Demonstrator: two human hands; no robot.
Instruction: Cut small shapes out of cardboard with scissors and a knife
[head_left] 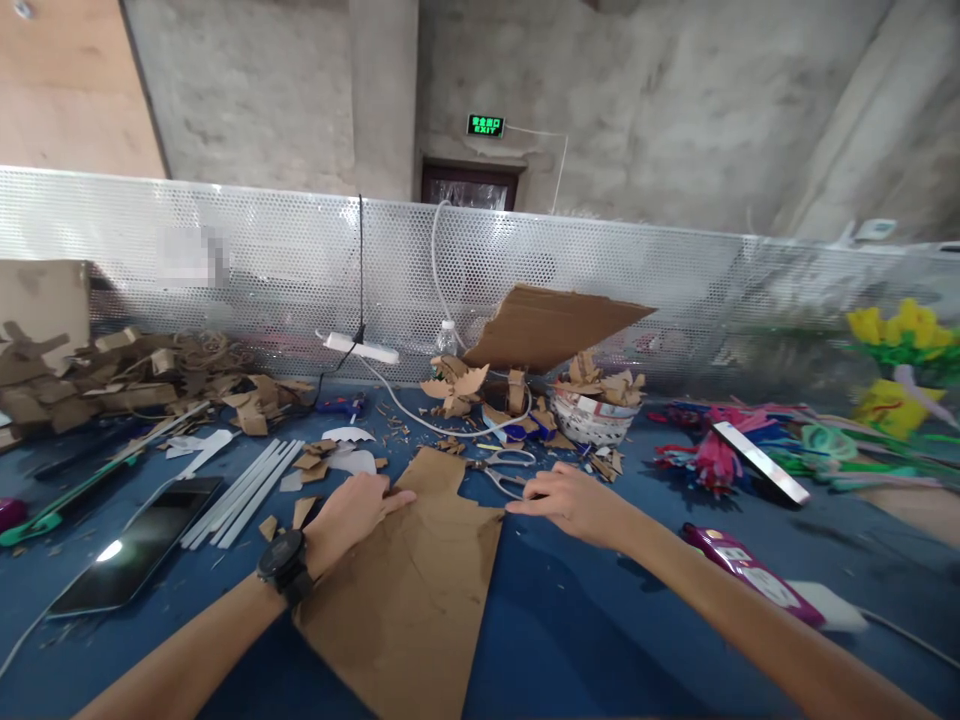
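A large piece of brown cardboard (420, 590) with a notched upper edge lies on the blue table in front of me. My left hand (358, 515), below which a black watch sits on the wrist, rests on its left edge with the fingers spread. At the cardboard's upper right corner is my right hand (566, 500), index finger stretched toward that corner and the other fingers curled; nothing shows in it. Scissors (504, 472) with pale handles lie just beyond, between the hands, close to the right fingertips.
White sticks (244, 495) and a dark tablet (139, 545) lie left. Cardboard scraps (150, 385) pile up behind them. A basket (596, 418) holds more scraps. At right are a phone (761, 462), pipe cleaners (712, 450) and a purple device (754, 575). Someone's blurred arm shows at far right.
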